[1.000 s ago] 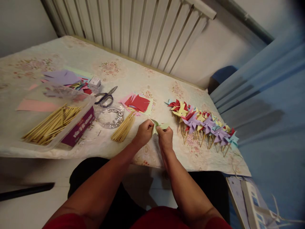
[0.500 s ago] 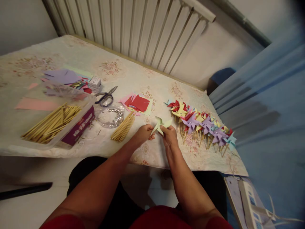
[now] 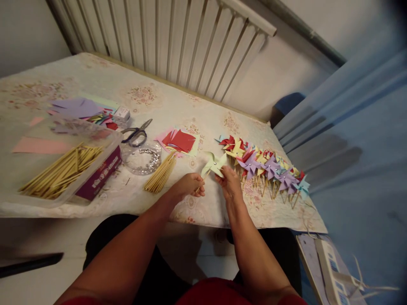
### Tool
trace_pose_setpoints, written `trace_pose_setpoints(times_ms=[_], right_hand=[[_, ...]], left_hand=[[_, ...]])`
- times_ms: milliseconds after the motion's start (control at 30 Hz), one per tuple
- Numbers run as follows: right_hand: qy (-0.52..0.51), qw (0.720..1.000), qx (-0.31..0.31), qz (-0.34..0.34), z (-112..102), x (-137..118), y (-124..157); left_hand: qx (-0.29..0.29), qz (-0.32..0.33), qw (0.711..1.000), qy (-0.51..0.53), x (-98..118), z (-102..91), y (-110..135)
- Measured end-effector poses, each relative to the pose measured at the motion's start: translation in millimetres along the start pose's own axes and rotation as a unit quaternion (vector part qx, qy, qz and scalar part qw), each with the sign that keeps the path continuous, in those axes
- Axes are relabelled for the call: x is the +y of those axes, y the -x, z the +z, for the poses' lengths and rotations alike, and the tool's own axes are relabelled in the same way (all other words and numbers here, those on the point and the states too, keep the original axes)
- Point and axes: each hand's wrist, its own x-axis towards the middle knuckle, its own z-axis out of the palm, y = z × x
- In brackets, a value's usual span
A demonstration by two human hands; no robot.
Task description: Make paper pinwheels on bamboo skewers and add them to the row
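Observation:
A pale green paper pinwheel on a thin wooden stick is held just above the table between both hands. My left hand pinches the lower end of the stick. My right hand is closed on the pinwheel's right-hand blade. To the right lies a long row of finished pinwheels in red, yellow, purple and blue. A loose bundle of wooden sticks lies just left of my left hand.
A clear tub of sticks stands at the left near the table's front edge. Scissors, a round clear dish of pins, red paper squares and purple sheets lie behind. A radiator runs along the back.
The pinwheel has been lifted and turned face up and carried right toward the finished row. My left hand slid down to the stick's end. The view shifted slightly.

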Motion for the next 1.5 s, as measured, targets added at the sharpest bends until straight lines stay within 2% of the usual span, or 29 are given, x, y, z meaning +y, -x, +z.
trace_pose_setpoints(times_ms=[133,233,333,500,667,733,833,1200,1500], right_hand=[[-0.025,0.999,0.011,0.021,-5,25,11],[0.047,0.998,-0.041,-0.006,-5,43,20],[0.135,0.986,-0.085,-0.047,-2,51,27],[0.210,0.966,-0.116,-0.099,4,47,34],[0.239,0.955,-0.136,-0.113,6,44,36],[0.246,0.952,-0.142,-0.119,7,44,35],[0.252,0.948,-0.151,-0.127,7,45,34],[0.281,0.939,-0.144,-0.138,14,43,36],[0.282,0.942,-0.131,-0.127,14,43,36]], left_hand=[[0.029,0.007,0.998,0.062,7,2.4,4],[0.043,0.008,0.995,0.086,7,4.0,2],[0.044,0.002,0.994,0.102,4,5.1,-2],[0.080,0.024,0.994,0.069,-2,5.6,-8],[0.107,0.117,0.987,0.019,-5,3.5,-10],[0.119,0.134,0.984,-0.002,-6,2.9,-11],[0.128,0.134,0.983,-0.014,-6,3.0,-12],[0.096,0.136,0.986,0.019,-12,3.5,-20],[0.094,0.129,0.986,0.046,-12,6.3,-21]])
